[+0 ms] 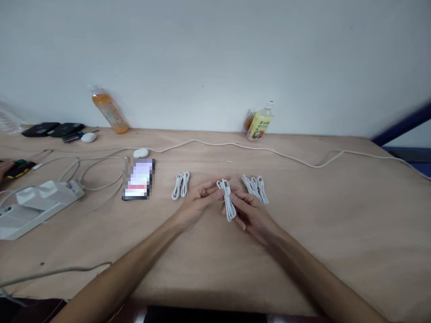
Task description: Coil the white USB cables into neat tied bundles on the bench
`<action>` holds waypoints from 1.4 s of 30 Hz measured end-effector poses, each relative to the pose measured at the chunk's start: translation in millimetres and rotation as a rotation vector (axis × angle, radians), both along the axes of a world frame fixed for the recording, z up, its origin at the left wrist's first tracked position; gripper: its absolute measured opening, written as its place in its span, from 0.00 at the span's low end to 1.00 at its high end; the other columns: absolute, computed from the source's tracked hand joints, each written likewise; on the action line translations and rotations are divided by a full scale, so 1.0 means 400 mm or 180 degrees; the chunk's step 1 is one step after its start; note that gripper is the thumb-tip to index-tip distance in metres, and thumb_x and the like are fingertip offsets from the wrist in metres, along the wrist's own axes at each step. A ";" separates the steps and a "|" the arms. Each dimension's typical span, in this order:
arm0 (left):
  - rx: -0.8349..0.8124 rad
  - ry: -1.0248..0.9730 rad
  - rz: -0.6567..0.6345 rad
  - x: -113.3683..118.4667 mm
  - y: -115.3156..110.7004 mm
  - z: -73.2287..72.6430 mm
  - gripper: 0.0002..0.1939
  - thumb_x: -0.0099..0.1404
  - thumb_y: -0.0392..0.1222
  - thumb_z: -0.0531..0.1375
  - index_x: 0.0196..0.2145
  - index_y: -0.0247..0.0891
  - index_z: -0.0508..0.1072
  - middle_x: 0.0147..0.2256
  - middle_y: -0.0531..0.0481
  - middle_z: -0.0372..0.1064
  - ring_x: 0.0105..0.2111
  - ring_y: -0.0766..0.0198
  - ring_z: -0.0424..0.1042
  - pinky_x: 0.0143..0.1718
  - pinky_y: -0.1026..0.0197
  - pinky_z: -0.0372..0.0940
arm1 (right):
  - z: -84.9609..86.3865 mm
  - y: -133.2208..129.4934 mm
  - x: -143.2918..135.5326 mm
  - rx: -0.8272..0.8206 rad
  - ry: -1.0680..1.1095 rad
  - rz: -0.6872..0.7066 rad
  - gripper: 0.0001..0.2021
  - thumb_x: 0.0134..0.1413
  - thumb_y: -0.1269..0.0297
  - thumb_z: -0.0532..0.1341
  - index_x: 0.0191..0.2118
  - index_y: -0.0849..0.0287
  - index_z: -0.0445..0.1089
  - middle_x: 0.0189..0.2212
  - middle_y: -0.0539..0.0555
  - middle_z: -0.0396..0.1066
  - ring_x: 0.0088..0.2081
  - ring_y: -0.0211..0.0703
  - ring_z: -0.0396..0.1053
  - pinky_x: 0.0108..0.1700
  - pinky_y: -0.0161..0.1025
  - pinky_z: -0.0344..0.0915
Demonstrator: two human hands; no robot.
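Observation:
Between both hands, just above the tabletop, is a white charging cable (pixel 229 207) wound into a narrow bundle. My left hand (pixel 198 199) pinches its upper left side between thumb and fingers. From the right, my right hand (pixel 251 210) grips the same bundle, thumb on top and fingers underneath. Two similar bundled white cables (pixel 181 185) lie side by side left of my left hand. Several more cable bundles (pixel 257 187) rest behind my right hand, partly covered by it.
A phone (pixel 138 179) and a white earbud case (pixel 141 153) lie to the left, near a white power strip (pixel 40 206) with cords. An orange drink bottle (pixel 110 111) and a yellow-labelled bottle (pixel 260 122) stand by the wall. Another person's hand (pixel 4 168) shows at far left.

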State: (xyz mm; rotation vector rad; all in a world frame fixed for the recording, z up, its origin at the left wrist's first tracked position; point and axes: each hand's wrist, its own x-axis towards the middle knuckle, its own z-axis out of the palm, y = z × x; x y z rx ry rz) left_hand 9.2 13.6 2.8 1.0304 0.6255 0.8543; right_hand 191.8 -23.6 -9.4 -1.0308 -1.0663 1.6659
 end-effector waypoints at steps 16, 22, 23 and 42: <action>0.0638 0.0663 0.0639 -0.008 0.013 -0.020 0.27 0.72 0.52 0.65 0.62 0.37 0.76 0.50 0.36 0.84 0.44 0.53 0.84 0.42 0.56 0.72 | 0.093 0.003 0.146 0.0869 -0.2507 -0.1718 0.25 0.50 0.36 0.72 0.29 0.57 0.80 0.21 0.55 0.74 0.22 0.45 0.68 0.24 0.42 0.62; 0.0669 0.0798 0.0719 -0.008 0.009 -0.020 0.27 0.72 0.54 0.65 0.62 0.36 0.76 0.47 0.37 0.85 0.39 0.56 0.83 0.39 0.58 0.71 | 0.058 0.032 0.172 0.1063 -0.3391 -0.1697 0.26 0.55 0.35 0.65 0.26 0.54 0.78 0.24 0.60 0.79 0.27 0.55 0.76 0.31 0.47 0.67; 0.0678 0.0825 0.0747 -0.009 0.009 -0.020 0.27 0.72 0.54 0.65 0.61 0.36 0.77 0.47 0.37 0.85 0.39 0.56 0.83 0.39 0.58 0.71 | 0.052 0.036 0.170 0.1092 -0.3449 -0.1715 0.26 0.56 0.34 0.64 0.26 0.54 0.77 0.24 0.60 0.80 0.27 0.55 0.76 0.32 0.48 0.68; 0.2187 0.3634 0.2153 -0.048 0.023 0.020 0.11 0.73 0.41 0.57 0.46 0.40 0.78 0.37 0.45 0.77 0.37 0.53 0.75 0.39 0.55 0.65 | 0.019 0.022 0.139 0.1463 -0.4373 -0.2062 0.17 0.66 0.48 0.59 0.45 0.56 0.76 0.40 0.60 0.77 0.29 0.49 0.69 0.33 0.43 0.57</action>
